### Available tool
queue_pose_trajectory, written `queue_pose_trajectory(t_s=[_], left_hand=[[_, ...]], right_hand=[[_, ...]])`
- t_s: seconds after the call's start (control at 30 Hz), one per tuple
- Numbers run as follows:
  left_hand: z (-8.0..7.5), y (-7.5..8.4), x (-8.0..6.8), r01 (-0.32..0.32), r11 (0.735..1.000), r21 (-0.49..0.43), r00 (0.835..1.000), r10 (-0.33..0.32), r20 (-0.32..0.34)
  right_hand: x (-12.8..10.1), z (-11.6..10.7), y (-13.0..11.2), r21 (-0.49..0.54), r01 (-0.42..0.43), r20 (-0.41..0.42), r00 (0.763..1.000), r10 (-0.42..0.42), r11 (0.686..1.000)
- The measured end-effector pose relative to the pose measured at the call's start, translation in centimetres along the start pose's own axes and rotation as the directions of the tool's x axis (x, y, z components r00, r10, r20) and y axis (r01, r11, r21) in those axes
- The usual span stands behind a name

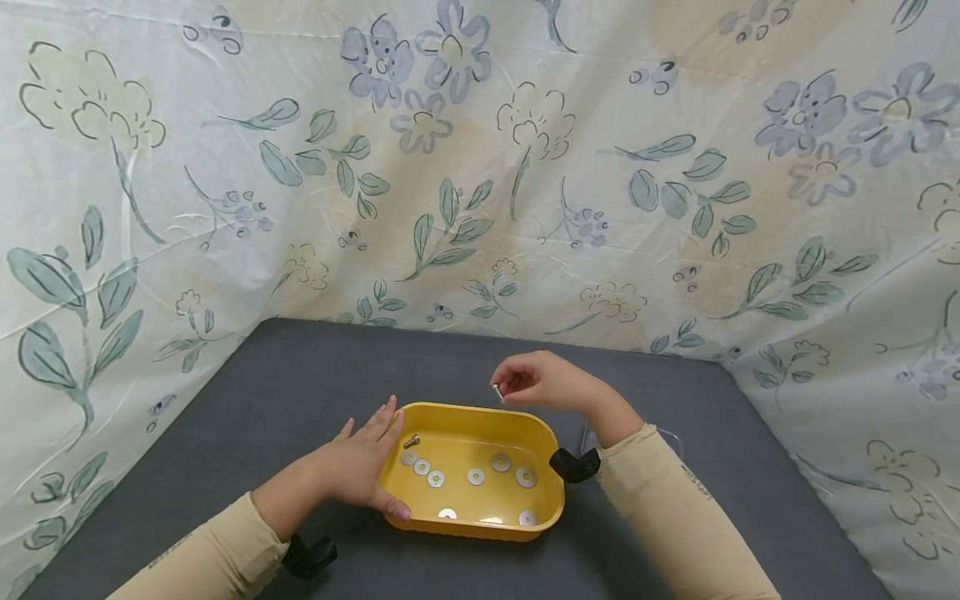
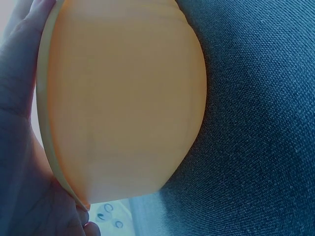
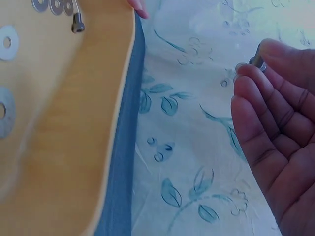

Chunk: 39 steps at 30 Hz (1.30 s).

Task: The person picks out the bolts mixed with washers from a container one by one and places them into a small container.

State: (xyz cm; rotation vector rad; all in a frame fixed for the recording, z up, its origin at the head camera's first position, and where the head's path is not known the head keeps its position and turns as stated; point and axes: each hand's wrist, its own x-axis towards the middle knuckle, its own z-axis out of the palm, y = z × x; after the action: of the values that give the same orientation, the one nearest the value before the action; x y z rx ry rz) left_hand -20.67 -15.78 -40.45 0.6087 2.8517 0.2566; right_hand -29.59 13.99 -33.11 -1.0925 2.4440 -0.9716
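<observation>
Above the far rim of the yellow tray [image 1: 468, 528], my right hand [image 1: 543, 381] pinches a small metal bolt [image 3: 257, 59] between thumb and forefinger; the fingers hide part of it. My left hand [image 1: 358, 464] rests along the tray's left end, fingers spread toward the far corner and thumb on the near rim. From the left wrist, the tray's outer wall [image 2: 128, 98] shows with the hand against its rim. Inside the tray another bolt [image 1: 412, 442] lies near the far left corner, beside several flat washers [image 1: 436, 478] scattered over the bottom.
The tray sits on a dark grey tabletop [image 1: 330, 367]. Flowered cloth [image 1: 450, 208] hangs behind and at both sides. Part of a clear object [image 1: 670, 435] shows behind my right forearm. Black wrist bands [image 1: 574, 465] sit on both arms.
</observation>
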Motion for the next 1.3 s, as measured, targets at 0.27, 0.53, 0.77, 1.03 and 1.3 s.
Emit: queue_pose_trajectory(t_s=[0.27, 0.53, 0.77, 1.03, 1.3], left_hand=[[-0.1, 0.0, 0.0, 0.000, 1.000, 0.001, 1.000, 0.000, 0.004], [-0.1, 0.1, 0.0, -0.004, 1.000, -0.003, 1.000, 0.004, 0.006], [-0.2, 0.1, 0.0, -0.013, 1.000, -0.008, 1.000, 0.013, 0.006], [0.0, -0.1, 0.1, -0.006, 1.000, -0.002, 1.000, 0.006, 0.015], [0.0, -0.1, 0.1, -0.006, 1.000, -0.002, 1.000, 0.006, 0.011]], right_hand=[[-1.6, -1.5, 0.7, 0.020, -0.020, -0.044, 0.999, 0.021, 1.000], [-3.3, -2.6, 1.5, 0.039, -0.039, -0.077, 0.996, 0.042, 0.998], [-4.8, -3.7, 2.7, 0.035, -0.067, -0.114, 0.991, 0.070, 0.997], [-7.0, -4.7, 4.6, 0.042, -0.130, -0.155, 0.979, 0.135, 0.991], [-9.4, -5.0, 6.9, 0.044, -0.194, -0.170, 0.965, 0.199, 0.980]])
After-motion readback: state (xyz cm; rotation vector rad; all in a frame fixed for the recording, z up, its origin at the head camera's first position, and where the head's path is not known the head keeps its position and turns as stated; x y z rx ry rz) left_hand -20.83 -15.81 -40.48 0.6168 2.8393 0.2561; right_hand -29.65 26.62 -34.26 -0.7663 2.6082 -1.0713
